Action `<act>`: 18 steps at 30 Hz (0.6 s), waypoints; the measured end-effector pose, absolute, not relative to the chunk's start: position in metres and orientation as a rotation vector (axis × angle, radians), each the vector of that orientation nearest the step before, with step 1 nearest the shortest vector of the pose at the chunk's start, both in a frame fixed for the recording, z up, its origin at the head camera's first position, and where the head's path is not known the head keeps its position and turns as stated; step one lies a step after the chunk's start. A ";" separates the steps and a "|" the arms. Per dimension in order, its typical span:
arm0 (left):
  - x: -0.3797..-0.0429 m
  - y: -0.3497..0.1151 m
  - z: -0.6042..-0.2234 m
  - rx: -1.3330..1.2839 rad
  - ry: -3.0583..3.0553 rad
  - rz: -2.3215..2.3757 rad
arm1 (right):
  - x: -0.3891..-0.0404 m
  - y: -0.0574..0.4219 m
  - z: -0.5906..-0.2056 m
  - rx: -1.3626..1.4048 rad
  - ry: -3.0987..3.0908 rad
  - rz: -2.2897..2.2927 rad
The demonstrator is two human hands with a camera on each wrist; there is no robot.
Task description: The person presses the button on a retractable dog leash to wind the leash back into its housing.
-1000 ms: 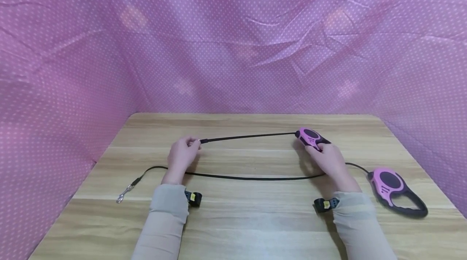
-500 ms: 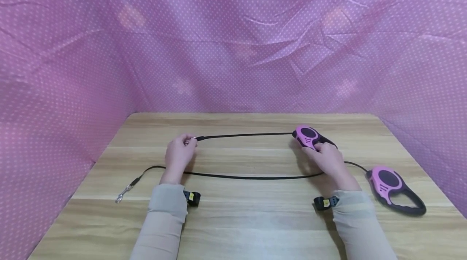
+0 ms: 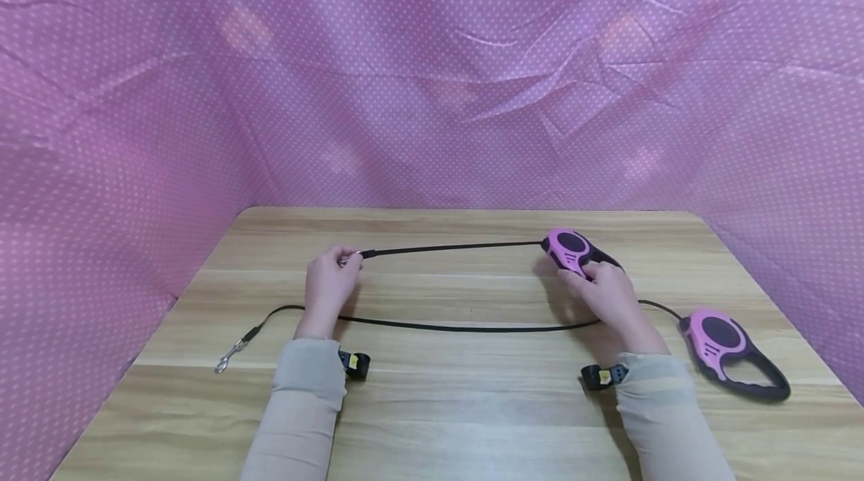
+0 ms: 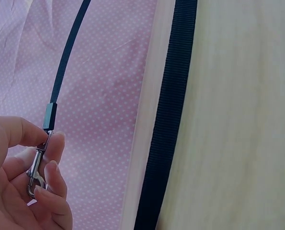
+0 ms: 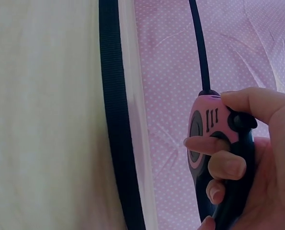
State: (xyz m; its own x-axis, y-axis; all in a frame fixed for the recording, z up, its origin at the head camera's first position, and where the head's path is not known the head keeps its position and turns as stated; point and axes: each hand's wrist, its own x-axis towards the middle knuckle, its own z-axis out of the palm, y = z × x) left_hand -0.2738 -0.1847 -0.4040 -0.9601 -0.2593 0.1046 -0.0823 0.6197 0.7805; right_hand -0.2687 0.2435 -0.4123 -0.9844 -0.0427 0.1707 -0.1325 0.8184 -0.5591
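My left hand [image 3: 329,286] pinches the metal snap hook [image 4: 37,167] of a retractable dog leash between thumb and fingers. From the hook a black strap [image 3: 452,247] runs nearly straight to the pink and black leash [image 5: 212,112] on the right. The fingers of my right hand [image 3: 607,297] curl through and around its handle. Part of that handle is hidden behind the hand in the head view. A second strap [image 3: 445,329] lies on the table below both wrists, with its own snap hook [image 3: 232,356] at the left end.
A second pink and black retractable leash [image 3: 732,353] lies at the right side of the wooden table [image 3: 466,406], joined to the lower strap. Pink dotted cloth [image 3: 432,91] hangs behind the table and along both sides.
My left hand has shifted slightly left and away from me with the hook. The held leash has moved a little the same way. The second leash stays put.
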 end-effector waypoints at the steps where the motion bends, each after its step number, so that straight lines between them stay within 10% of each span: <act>1: -0.274 -0.185 -0.404 0.280 -2.637 -1.255 | -0.269 0.243 -0.412 0.137 -2.850 0.901; 18: -0.274 -0.183 -0.404 0.286 -2.648 -1.260 | -0.268 0.240 -0.411 0.031 -2.820 0.861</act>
State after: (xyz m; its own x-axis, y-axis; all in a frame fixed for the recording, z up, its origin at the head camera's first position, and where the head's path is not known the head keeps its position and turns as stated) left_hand -0.2739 -0.1834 -0.4035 -0.9624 -0.2555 0.0918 -0.0899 0.6189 0.7803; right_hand -0.2682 0.2401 -0.4107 -0.9812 0.0364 0.1898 -0.0758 0.8308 -0.5514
